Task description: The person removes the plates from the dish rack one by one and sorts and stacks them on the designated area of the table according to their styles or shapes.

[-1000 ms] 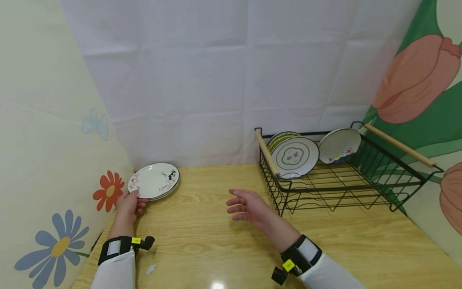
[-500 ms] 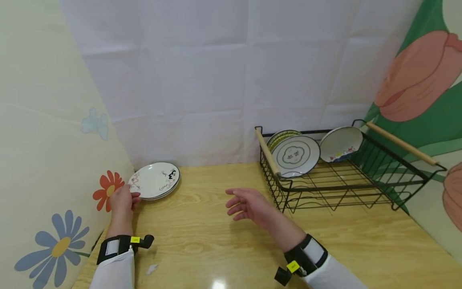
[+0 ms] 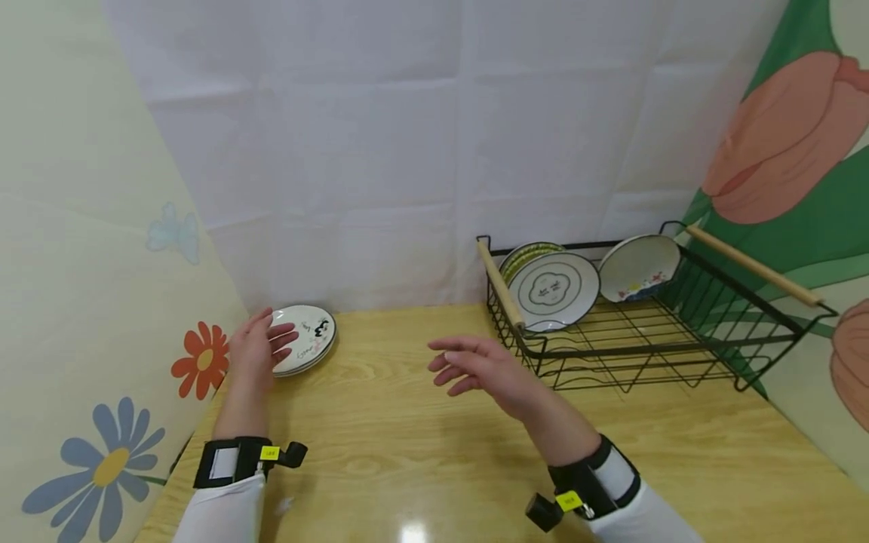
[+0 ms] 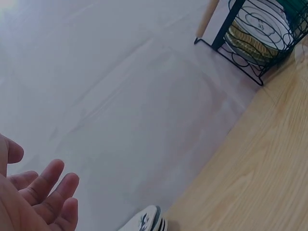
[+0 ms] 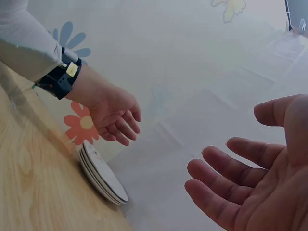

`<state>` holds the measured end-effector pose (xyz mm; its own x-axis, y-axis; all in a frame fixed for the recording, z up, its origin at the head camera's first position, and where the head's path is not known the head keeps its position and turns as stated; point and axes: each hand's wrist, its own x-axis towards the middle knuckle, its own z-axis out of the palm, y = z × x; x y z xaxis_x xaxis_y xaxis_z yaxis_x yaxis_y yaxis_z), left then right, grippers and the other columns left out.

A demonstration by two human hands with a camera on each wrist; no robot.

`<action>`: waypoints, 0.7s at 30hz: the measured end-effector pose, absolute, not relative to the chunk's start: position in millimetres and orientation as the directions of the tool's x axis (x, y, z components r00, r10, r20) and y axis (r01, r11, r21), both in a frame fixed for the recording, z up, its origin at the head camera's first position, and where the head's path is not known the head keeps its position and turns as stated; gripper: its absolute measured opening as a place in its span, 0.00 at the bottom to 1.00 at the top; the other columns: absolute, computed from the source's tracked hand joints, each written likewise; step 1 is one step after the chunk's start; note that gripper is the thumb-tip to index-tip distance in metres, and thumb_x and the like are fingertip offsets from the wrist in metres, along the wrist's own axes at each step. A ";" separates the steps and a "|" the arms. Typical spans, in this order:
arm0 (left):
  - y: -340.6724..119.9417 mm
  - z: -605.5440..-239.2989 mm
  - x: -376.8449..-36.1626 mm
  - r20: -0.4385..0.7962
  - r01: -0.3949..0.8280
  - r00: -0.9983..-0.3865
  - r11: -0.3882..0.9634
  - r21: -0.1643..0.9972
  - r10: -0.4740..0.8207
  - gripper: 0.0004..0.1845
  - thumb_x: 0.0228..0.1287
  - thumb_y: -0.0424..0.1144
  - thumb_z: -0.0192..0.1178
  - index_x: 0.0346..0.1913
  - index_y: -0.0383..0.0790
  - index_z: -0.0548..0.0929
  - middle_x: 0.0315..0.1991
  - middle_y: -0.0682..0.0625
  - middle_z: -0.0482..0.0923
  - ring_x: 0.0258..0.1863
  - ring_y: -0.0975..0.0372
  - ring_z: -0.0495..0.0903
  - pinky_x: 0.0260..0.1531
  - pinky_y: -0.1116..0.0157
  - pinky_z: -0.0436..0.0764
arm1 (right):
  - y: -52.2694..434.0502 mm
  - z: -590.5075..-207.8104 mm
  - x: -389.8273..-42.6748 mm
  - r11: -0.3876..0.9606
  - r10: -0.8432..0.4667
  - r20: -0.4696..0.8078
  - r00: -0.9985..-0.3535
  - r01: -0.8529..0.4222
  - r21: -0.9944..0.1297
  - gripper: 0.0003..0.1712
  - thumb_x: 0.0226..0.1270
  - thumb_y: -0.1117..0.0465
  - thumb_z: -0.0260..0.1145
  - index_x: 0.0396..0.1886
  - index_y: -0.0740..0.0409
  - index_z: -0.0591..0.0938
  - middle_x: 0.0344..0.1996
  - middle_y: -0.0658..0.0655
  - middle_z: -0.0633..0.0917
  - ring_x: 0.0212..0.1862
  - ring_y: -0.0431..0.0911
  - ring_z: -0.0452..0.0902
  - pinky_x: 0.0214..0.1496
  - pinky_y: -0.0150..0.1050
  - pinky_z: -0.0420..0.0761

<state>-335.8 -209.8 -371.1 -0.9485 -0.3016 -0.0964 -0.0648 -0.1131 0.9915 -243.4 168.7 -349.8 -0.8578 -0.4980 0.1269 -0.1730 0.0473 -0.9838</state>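
Tabletop spreads wide between plate stack and rack.

Stack of plates on the left, dish rack on the right.
Both are on the table, with a sheet behind. Inside the dish rack, a dish is right of the leaning plates.

left hand: hovering, fingers loose | right hand: hovering, fingers loose (thumb apart)

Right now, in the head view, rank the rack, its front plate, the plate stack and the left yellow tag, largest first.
1. Rack
2. Front plate and plate stack: unsure; left hand hides part of the stack
3. Left yellow tag
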 end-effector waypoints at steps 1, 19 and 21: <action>-206.7 -368.8 -334.2 -0.081 -0.053 -0.955 -0.106 0.993 -0.286 0.27 0.83 0.52 0.42 0.79 0.52 0.64 0.39 0.62 0.85 0.39 0.69 0.88 0.45 0.68 0.84 | 170.6 -347.5 -242.1 0.047 -0.498 0.148 -0.855 -0.196 -0.979 0.26 0.81 0.57 0.52 0.71 0.66 0.73 0.56 0.71 0.82 0.51 0.49 0.86 0.51 0.44 0.87; -153.4 -357.8 -319.4 -0.044 -0.034 -0.998 -0.200 0.979 -0.045 0.27 0.84 0.47 0.42 0.80 0.47 0.61 0.45 0.61 0.89 0.47 0.69 0.88 0.46 0.71 0.83 | 227.9 -272.3 -248.1 0.279 -0.427 0.322 -0.845 -0.463 -0.841 0.26 0.82 0.57 0.53 0.75 0.57 0.70 0.63 0.60 0.80 0.62 0.52 0.78 0.60 0.43 0.82; -148.7 -358.7 -317.1 -0.058 -0.054 -0.998 -0.198 0.979 -0.018 0.27 0.84 0.48 0.42 0.80 0.49 0.61 0.51 0.57 0.88 0.50 0.67 0.88 0.49 0.70 0.83 | 233.8 -259.1 -255.3 0.350 -0.410 0.292 -0.864 -0.444 -0.824 0.27 0.83 0.55 0.53 0.77 0.55 0.69 0.65 0.61 0.79 0.65 0.53 0.77 0.63 0.47 0.80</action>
